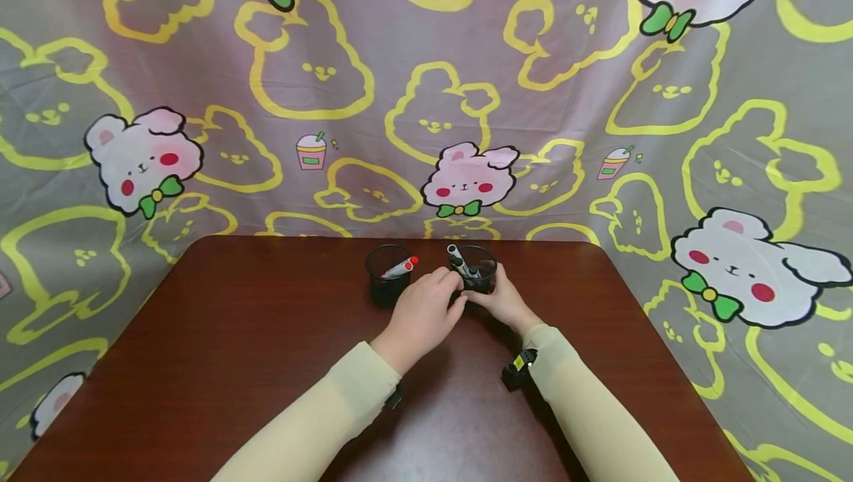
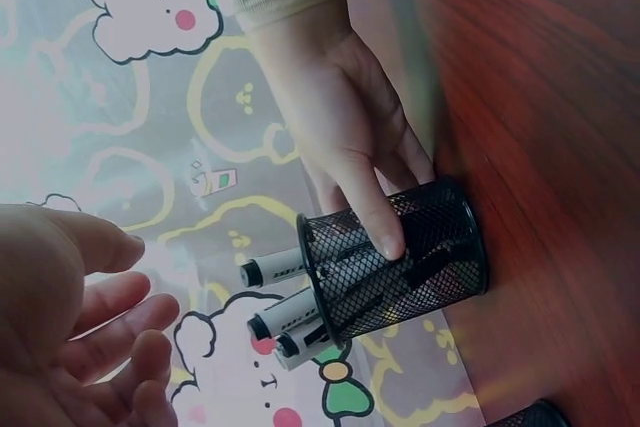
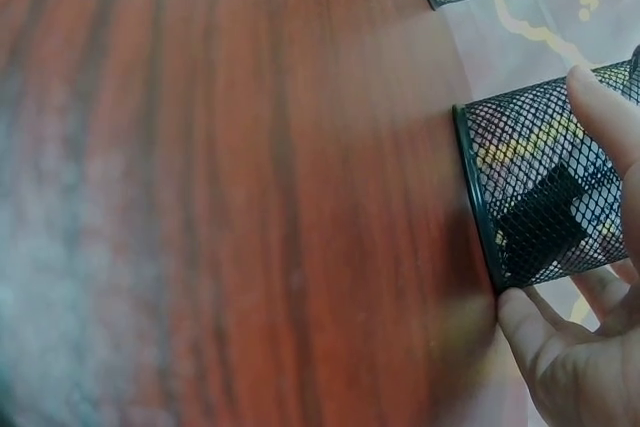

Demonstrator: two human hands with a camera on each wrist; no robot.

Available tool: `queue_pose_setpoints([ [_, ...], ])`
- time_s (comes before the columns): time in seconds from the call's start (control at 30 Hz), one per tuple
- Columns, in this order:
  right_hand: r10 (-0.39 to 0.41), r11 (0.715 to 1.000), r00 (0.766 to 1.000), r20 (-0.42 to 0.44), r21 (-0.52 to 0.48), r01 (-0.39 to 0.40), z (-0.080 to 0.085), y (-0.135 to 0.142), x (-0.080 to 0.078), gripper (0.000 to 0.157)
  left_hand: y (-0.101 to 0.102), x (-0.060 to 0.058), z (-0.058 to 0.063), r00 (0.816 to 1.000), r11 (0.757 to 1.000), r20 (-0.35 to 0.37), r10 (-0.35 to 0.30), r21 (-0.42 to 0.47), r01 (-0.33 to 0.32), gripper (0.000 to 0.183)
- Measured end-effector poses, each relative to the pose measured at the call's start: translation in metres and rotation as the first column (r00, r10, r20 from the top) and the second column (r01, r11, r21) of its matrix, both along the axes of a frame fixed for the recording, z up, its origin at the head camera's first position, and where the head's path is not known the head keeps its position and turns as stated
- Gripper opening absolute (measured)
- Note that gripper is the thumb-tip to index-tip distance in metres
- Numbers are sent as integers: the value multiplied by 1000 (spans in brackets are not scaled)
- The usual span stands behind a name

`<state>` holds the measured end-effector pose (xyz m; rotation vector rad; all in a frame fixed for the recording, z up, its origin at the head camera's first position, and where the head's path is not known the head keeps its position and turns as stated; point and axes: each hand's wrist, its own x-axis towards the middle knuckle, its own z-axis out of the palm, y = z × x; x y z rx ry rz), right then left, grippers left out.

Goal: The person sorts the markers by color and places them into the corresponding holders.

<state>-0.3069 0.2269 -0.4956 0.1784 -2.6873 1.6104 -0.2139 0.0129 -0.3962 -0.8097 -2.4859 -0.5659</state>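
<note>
My right hand [image 1: 504,302] grips a black mesh pen holder [image 2: 400,267] standing on the table. In the left wrist view, the right hand's thumb lies across the mesh and its other fingers pass behind. White markers [image 2: 290,314] with black ends stick out of the rim. My left hand [image 1: 426,312] is by the near left side of this holder. In the left wrist view, the left hand [image 2: 75,337] has loosely bent fingers beside the marker ends, apart from them, with nothing in its grasp.
A second black mesh pen holder [image 1: 389,289] stands just left, with red-ended white markers [image 1: 400,268] leaning inside. Both holders are near the back edge of the brown wooden table [image 1: 266,334]. Behind hangs a patterned cloth [image 1: 373,126].
</note>
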Motion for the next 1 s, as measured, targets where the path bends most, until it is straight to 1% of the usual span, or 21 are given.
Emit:
queue_pose_setpoints([
  [0.3,2,1000,1000,16,-22,-2,0,-1,0,83,-17,18,-3,1000,999,-17,2,34,-1,17],
  [0.43,-1,1000,1000,21,-24,1,0,0,-1,84,-25,25,-3,1000,999,-3,4,35,-4,16],
  [0.73,4,999,999,44,-48,-2,2,1,0,85,-37,32,-11,999,999,30,24,46,-25,16],
  [0.93,10,999,999,33,-44,-8,-1,1,0,90,-46,35,-16,997,997,50,50,58,-53,18],
  [1.0,12,998,1000,25,-67,-10,-1,1,0,92,-50,37,-18,997,996,48,62,58,-65,18],
])
